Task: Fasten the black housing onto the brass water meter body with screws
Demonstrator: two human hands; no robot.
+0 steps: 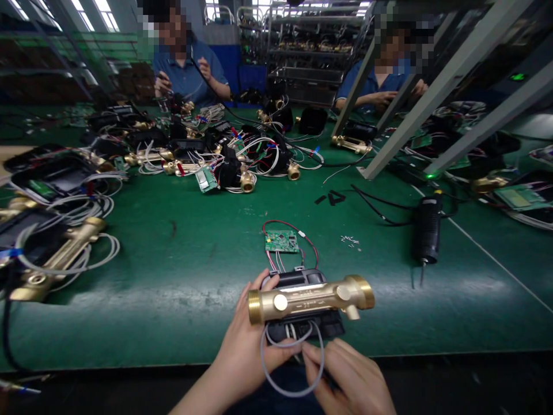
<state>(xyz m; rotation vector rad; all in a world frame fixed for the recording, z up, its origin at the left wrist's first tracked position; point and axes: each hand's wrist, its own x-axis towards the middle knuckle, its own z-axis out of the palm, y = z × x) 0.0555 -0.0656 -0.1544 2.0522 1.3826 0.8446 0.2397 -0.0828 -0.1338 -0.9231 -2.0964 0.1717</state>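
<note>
Right hand (352, 383): nearest to the camera, at the near edge of the table, just below the brass part. Its thumb and forefinger are pinched on the grey cable loop (290, 369); the other fingers are curled loosely.
Left hand (250, 346): also at the near edge, left of the right hand. Fingers are wrapped around the left end of the black housing (298, 279), thumb toward the cable, so it grips the unit from the side and from below.
Brass pipe body (309, 297): lies across the black housing, horizontal, with a threaded end at left and a wider flange end at right. It is held slightly above the near edge of the table (173, 276), around the middle of that edge.
Grey cable loop: hangs under the brass pipe body in a round loop, between both hands.
Green circuit board (281, 241): lies flat on the green mat just behind the housing, joined to it by thin red and white wires.
Black electric screwdriver (427, 227): lies to the right of the board, well apart from the hands, tip toward the near edge.
Left side of table: more brass units with grey cables (56, 253).
Far edge: two other persons in blue shirts (185, 75) are working; many similar units lie before them.
</note>
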